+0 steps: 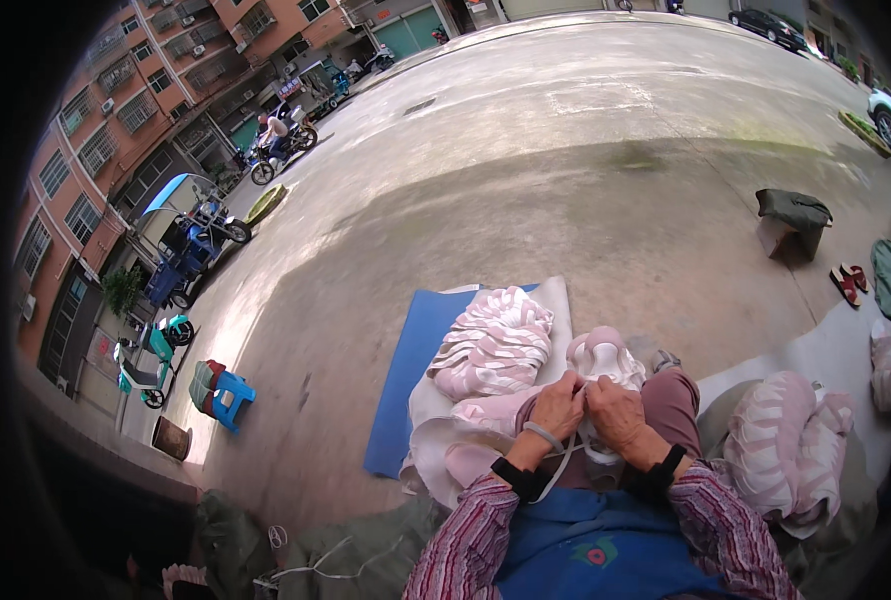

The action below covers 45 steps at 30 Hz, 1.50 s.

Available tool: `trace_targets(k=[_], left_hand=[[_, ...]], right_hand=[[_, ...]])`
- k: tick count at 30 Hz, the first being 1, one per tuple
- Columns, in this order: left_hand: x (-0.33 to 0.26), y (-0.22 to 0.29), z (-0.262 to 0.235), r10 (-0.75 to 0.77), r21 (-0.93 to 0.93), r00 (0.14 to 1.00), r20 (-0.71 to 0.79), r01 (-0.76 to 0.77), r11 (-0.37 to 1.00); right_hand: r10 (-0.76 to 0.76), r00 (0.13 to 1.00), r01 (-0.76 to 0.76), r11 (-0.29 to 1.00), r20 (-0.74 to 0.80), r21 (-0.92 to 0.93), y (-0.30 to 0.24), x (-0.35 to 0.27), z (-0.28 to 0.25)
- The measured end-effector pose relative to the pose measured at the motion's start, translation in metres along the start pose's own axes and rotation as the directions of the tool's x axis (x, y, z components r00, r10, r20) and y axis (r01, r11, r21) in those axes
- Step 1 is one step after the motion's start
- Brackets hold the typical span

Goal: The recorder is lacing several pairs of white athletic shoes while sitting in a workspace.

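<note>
In my lap lies a pink and white piece that looks like a shoe upper (606, 358), its rounded end pointing away from me. My left hand (558, 408) and my right hand (618, 415) meet at its near edge, with fingers closed in a pinch on it. What lies exactly between the fingertips is too small to tell. A thin white lace (563, 468) loops down below my left hand. Just ahead and to the left sits a stacked bundle of similar pink and white uppers (494, 345). More loose pink and white pieces (466, 445) lie beside my left forearm.
A blue board (394, 390) lies under the bundle. Further bundled uppers (771, 440) rest at my right on a pale sheet (741, 385). A blue stool (230, 398) stands left, near a green scooter (156, 355). Red sandals (848, 284) lie right. Someone sits on a motorcycle (281, 148) farther off.
</note>
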<state>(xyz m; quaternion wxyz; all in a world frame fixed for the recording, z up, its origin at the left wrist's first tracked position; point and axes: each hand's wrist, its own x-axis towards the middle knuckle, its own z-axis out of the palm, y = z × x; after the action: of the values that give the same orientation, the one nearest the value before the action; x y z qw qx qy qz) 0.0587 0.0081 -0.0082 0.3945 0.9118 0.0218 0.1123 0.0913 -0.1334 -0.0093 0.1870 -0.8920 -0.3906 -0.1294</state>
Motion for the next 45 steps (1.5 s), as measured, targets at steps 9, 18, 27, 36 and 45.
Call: trace_targets(k=[9, 18, 27, 36, 45], left_hand=[[-0.020, 0.015, 0.011, 0.127, -0.053, 0.982, -0.139, -0.136, 0.989], [-0.031, 0.040, -0.034, -0.308, -0.495, 0.675, 0.670, 0.716, 0.492], [-0.025, 0.055, 0.022, -0.233, -0.714, 0.732, 0.640, 0.679, 0.169], [-0.067, 0.119, -0.018, 0.378, -0.561, 0.680, 0.629, 0.060, 0.826], [-0.085, 0.113, -0.017, 0.363, -0.475, 0.505, 0.783, 0.109, 0.873]], right_hand=[[0.044, 0.997, -0.012, 0.879, -0.057, 0.476, 0.014, -0.009, -0.034], [-0.616, 0.724, -0.330, 0.086, 0.310, 0.940, -0.015, -0.053, -0.134], [-0.130, 0.910, -0.373, 0.164, 0.394, 0.913, 0.005, -0.076, -0.120], [-0.086, 0.591, -0.700, -0.549, 0.802, 0.457, 0.027, -0.061, -0.061], [-0.347, 0.684, -0.728, -0.269, 0.641, 0.631, 0.058, -0.068, -0.111]])
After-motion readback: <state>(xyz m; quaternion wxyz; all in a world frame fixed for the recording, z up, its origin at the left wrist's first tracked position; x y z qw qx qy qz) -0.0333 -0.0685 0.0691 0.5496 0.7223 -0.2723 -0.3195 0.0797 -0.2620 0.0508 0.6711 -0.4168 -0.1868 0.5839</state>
